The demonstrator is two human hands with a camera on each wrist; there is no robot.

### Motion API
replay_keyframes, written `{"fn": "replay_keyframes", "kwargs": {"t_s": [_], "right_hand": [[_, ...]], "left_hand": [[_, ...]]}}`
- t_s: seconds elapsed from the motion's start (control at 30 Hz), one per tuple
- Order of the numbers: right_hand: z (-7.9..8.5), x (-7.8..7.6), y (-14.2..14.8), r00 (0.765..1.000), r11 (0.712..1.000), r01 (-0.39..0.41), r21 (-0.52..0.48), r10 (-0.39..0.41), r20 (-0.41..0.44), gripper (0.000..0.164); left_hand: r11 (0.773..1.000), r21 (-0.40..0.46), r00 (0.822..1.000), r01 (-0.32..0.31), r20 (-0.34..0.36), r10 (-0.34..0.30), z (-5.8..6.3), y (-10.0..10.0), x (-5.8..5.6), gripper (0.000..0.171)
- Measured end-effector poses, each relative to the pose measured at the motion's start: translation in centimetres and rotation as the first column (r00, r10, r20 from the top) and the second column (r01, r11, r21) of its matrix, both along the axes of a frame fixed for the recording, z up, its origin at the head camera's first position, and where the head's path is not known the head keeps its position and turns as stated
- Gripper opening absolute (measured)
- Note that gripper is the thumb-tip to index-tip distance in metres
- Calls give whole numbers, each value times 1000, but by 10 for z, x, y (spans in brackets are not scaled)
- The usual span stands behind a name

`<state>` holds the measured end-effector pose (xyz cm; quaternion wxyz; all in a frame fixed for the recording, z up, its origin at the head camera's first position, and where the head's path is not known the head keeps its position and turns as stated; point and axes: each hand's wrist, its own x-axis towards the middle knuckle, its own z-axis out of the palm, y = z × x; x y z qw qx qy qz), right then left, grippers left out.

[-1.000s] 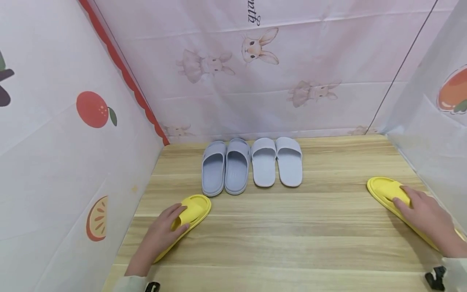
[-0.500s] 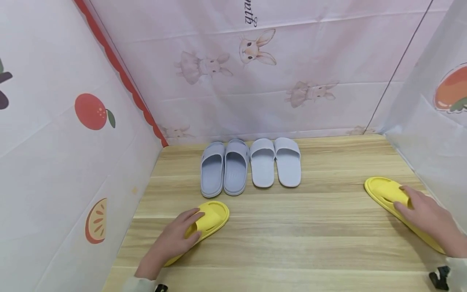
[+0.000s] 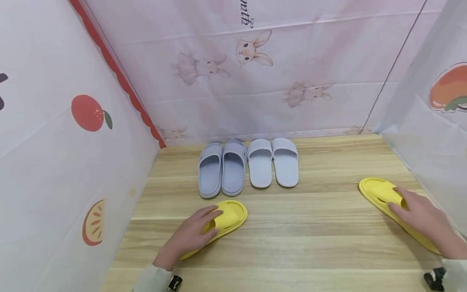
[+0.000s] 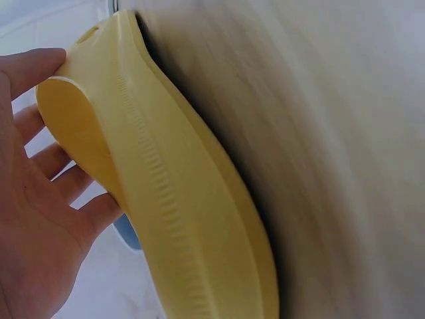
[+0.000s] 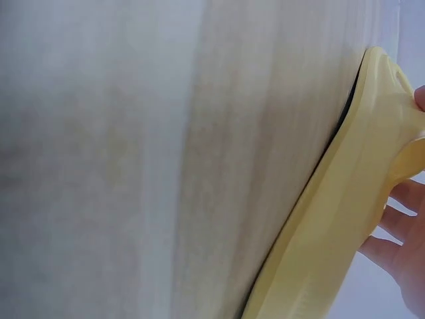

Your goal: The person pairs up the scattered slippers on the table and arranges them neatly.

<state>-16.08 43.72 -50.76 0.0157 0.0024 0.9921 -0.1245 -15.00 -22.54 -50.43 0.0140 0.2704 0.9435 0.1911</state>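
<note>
In the head view my left hand (image 3: 193, 233) grips a yellow slipper (image 3: 230, 218) by its strap, the toe angled up and to the right just in front of the grey pair. The left wrist view has the thumb and fingers spread across the strap of that slipper (image 4: 179, 186), its sole close over the floor. Far to the right, my right hand (image 3: 423, 215) holds a second yellow slipper (image 3: 379, 190) by the strap, toe angled up and left. At the edge of the right wrist view, fingers (image 5: 398, 222) meet that slipper's side.
A grey-lilac pair of slippers (image 3: 233, 174) stands near the back wall, toes toward it. Right beside it is a paler pair (image 3: 286, 164). Printed sheets wall in the wood-grain floor (image 3: 310, 243) at the left, back (image 3: 310, 48) and right.
My left hand has moved to the right with its yellow slipper, from the left side to below the grey pair. The right hand and its slipper stay nearly in place.
</note>
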Motion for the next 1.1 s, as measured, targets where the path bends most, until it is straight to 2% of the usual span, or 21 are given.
{"fn": "replay_keyframes", "kwargs": {"t_s": [0.13,0.37,0.63,0.83,1.1], "right_hand": [[-1,0,-2,1000,1000,-13,0,13,-1,80],[-1,4,-7,997,999,-45,-23,44,-60,75],[3,10,-13,991,996,-85,7,85,-100,68],[5,13,-18,991,995,-102,2,102,-91,69],[10,15,-21,997,996,-78,41,78,-4,71]], "left_hand": [[1000,11,999,28,16,-28,1,12,-5,53],[997,-2,994,77,77,-76,3,40,-16,52],[982,-41,981,184,74,-180,8,76,-29,52],[966,-65,966,251,86,-245,9,99,-39,54],[950,-84,953,301,63,-296,5,123,-47,55]]}}
